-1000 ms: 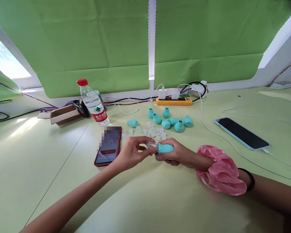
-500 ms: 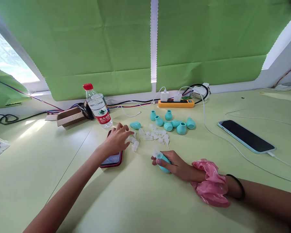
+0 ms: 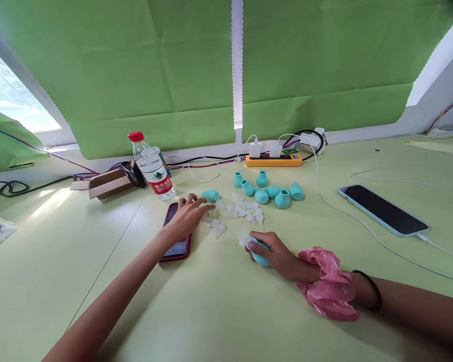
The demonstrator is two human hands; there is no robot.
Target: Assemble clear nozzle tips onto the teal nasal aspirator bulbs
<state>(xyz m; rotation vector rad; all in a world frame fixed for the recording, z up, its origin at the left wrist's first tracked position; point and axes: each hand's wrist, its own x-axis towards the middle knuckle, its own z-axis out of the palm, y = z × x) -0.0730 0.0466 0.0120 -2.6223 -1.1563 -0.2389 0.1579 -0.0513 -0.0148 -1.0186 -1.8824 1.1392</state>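
Note:
My right hand [image 3: 274, 255] is wrapped round a turquoise rubber bulb [image 3: 261, 254], with a translucent plastic piece [image 3: 244, 239] at its mouth pointing left. My left hand [image 3: 191, 215] hovers with fingers spread at the left edge of a scatter of small translucent plastic pieces [image 3: 243, 210], partly over a red-cased phone [image 3: 178, 250]. Whether its fingertips touch the pieces I cannot tell. Beyond those fingers lies a single turquoise bulb [image 3: 210, 195] on its side. Several more turquoise bulbs [image 3: 282, 199] are grouped behind the scatter, some upright, some lying over.
A water bottle [image 3: 155, 168] with a red cap stands at the back left beside an open cardboard box [image 3: 111, 184]. An orange power strip [image 3: 274, 161] with chargers lies at the back. A second phone [image 3: 383, 211] is at the right, with its white cable [image 3: 347, 221] curving across the table [image 3: 226, 311].
Some translucent pieces beside my left hand have shifted slightly right and down. My right hand has turned the bulb a little and closed further round it; its tip piece points more to the left.

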